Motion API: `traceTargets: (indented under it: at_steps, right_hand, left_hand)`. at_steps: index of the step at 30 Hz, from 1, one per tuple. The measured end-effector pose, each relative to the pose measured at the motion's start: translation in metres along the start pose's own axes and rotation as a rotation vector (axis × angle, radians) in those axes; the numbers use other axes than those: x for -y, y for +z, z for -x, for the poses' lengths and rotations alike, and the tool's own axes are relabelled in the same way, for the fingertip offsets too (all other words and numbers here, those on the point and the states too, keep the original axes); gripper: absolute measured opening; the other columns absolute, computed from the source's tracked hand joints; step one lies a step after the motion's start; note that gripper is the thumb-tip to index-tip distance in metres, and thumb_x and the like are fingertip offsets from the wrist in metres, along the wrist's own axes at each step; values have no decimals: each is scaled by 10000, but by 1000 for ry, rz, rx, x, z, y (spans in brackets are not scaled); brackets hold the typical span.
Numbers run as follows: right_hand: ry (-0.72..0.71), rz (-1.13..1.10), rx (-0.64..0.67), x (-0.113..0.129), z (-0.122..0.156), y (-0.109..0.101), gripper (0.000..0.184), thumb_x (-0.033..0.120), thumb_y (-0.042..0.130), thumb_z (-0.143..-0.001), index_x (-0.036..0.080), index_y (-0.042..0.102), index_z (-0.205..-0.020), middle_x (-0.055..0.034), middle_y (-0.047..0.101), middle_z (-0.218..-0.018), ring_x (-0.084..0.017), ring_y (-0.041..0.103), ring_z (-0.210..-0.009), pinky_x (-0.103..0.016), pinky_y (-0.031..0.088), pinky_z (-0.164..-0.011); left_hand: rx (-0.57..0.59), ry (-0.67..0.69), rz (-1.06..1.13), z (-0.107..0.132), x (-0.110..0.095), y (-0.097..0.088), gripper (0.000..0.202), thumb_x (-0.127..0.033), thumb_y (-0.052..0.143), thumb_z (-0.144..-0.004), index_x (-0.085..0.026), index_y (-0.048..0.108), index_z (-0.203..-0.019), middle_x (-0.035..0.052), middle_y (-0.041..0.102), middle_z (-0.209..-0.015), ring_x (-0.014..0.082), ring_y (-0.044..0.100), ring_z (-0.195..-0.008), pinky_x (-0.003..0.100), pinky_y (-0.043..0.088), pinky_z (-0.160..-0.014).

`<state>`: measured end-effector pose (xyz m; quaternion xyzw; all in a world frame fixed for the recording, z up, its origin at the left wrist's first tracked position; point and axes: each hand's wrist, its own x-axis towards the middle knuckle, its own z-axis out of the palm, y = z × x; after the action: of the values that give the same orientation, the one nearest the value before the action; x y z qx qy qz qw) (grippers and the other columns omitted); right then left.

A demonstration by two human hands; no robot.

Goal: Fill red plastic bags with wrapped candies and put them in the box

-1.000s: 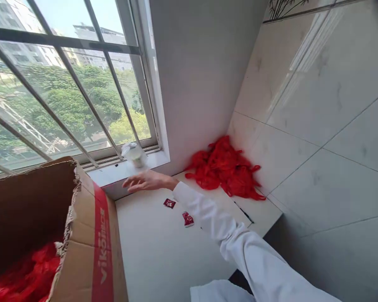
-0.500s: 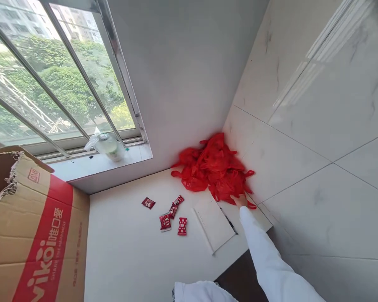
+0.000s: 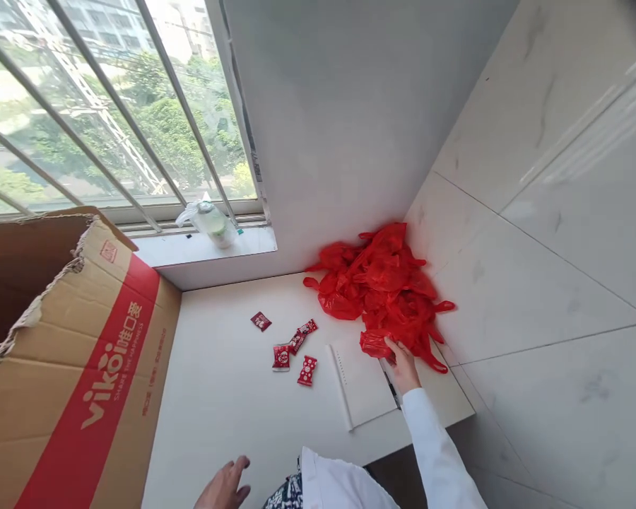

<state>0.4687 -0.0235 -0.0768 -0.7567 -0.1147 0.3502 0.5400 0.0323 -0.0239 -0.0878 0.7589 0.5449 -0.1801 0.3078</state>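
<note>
My right hand [image 3: 403, 364] pinches a bunched red plastic bag [image 3: 375, 343] at the front of a heap of red plastic bags [image 3: 386, 276] in the corner. Whether the pinched bag is fully apart from the heap I cannot tell. Under that hand lies a white notebook [image 3: 363, 389] with a dark pen [image 3: 391, 390] along its right side. My left hand [image 3: 225, 486] is at the bottom edge, fingers apart and holding nothing. Several small red snack packets, one of them a dotted packet [image 3: 307, 370], lie on the white table [image 3: 227, 396] between my hands.
A large open cardboard box [image 3: 100, 367] with a red band stands at the left. On the windowsill [image 3: 254, 242] sits a cup in a clear bag [image 3: 216, 225], beside the barred window. A tiled wall [image 3: 551, 297] bounds the table on the right.
My right hand has drawn back slightly toward me with a red bag in its fingers. My left hand has come into view at the bottom. The view has shifted.
</note>
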Motion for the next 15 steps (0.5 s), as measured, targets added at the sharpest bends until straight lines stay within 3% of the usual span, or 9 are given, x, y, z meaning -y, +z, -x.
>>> traceTargets:
  at_steps: [5,8,11,13,15]
  right_hand:
    - [242,-353,366,-16,95,36,296,402,733,-608,245,639,-840,-18,685,-938,-158,623,-778,-247,483,-642]
    - [305,-337,567,-27,141,72,249,377,736,-623,230,634,-796,-20,684,-892,-158,614,-782,-252,475,-674]
    - [237,-299,733,-40,168,111,238,390,705,-649,204,609,-761,-26,672,-856,-165,604,-786,-271,471,-714]
    - [140,-220,796,-50,177,136,237,407,671,-664,197,589,-739,-18,659,-813,-157,592,-752,-271,469,-709]
    - [53,-109,832,-63,181,156,231,415,632,-678,199,590,-748,-12,651,-792,-151,584,-728,-263,467,-689]
  left_hand:
    - [-20,9,12,7,-50,-37,298,-123,445,-780,-220,538,-1046,59,626,-1059,187,605,-999,285,437,-868]
    - [-163,64,153,18,-74,-51,253,-132,415,-832,-208,536,-1041,66,603,-1068,169,612,-951,283,453,-856]
    - [-364,81,292,27,-87,-53,287,-159,416,-851,-219,500,-1119,71,543,-1137,165,599,-973,285,471,-863]
    - [-492,31,318,29,-86,-51,348,-162,431,-847,-229,454,-1188,77,497,-1189,185,556,-1071,312,462,-910]
    - [-538,-39,307,27,-78,-47,397,-151,432,-848,-232,410,-1236,82,467,-1222,189,516,-1133,327,445,-948]
